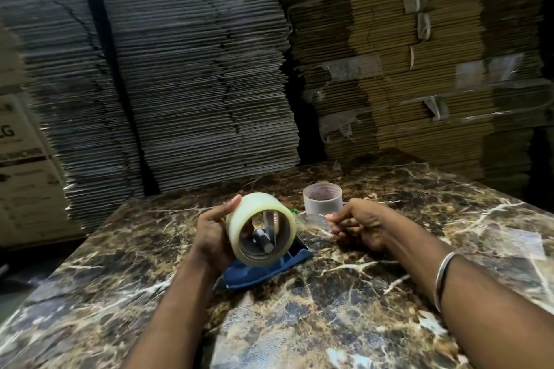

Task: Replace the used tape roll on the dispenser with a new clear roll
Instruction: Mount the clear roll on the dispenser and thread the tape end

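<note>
A full roll of clear tape (254,213) sits around the metal hub of a tape dispenser, whose blue handle (263,269) rests on the marble table (389,293). My left hand (212,234) grips the roll from the left, thumb on its top. Just right of it, my right hand (359,225) is closed, pinching a thin strip of clear tape (314,220) that stretches from the roll. The used, nearly bare cardboard core (323,199) stands upright on the table behind my right hand.
Tall stacks of flattened cardboard (195,69) rise behind the table, with brown stacks (404,69) at the right. A printed carton (24,177) stands at the left. Tape scraps (521,243) lie stuck on the table's right side.
</note>
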Available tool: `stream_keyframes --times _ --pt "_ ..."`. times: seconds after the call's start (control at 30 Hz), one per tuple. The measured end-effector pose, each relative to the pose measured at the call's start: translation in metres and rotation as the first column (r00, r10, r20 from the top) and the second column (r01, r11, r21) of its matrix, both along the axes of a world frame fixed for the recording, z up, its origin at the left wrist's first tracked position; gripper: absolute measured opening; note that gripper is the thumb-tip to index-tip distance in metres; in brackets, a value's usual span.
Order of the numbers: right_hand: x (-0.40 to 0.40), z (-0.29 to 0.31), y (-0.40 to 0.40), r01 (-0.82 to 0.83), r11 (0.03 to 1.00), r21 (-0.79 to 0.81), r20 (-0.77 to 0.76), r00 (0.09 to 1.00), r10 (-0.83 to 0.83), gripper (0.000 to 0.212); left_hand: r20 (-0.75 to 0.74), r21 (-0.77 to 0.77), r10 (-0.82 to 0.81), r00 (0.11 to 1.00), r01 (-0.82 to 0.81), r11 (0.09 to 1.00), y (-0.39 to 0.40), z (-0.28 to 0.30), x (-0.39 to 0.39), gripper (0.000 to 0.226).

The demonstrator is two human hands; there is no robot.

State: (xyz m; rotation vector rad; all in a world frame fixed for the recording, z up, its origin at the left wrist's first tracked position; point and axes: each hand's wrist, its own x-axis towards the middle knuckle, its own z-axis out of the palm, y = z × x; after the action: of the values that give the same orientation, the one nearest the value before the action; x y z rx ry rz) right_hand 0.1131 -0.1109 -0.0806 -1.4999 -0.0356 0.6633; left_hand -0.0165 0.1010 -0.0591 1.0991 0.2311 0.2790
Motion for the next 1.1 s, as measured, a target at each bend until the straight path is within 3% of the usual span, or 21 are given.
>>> stream_keyframes --times 0.17,0.33,0.47,1.1 --pt "-0.005 -0.002 0.006 -0.093 0.996 -0.007 -0.040 0.995 0.093 0.007 0.095 -0.044 -0.060 0.994 0.065 0.997 0.002 -0.006 -0.001 0.038" --pt "-0.014 0.007 0.014 -0.173 0.980 0.099 -0.101 0.978 0.183 0.015 0.298 -0.120 0.029 0.954 0.007 0.993 0.004 -0.008 -0.004 0.064" --pt "-0.018 0.010 0.013 -0.196 0.972 0.131 -0.113 0.971 0.211 0.011 0.359 -0.074 0.055 0.932 -0.030 0.997 -0.007 -0.002 -0.009 0.076" --pt "-0.027 0.004 0.022 -0.120 0.942 0.314 -0.138 0.976 0.170 0.010 0.312 -0.039 0.014 0.950 -0.002 0.999 -0.009 0.004 -0.016 0.071"
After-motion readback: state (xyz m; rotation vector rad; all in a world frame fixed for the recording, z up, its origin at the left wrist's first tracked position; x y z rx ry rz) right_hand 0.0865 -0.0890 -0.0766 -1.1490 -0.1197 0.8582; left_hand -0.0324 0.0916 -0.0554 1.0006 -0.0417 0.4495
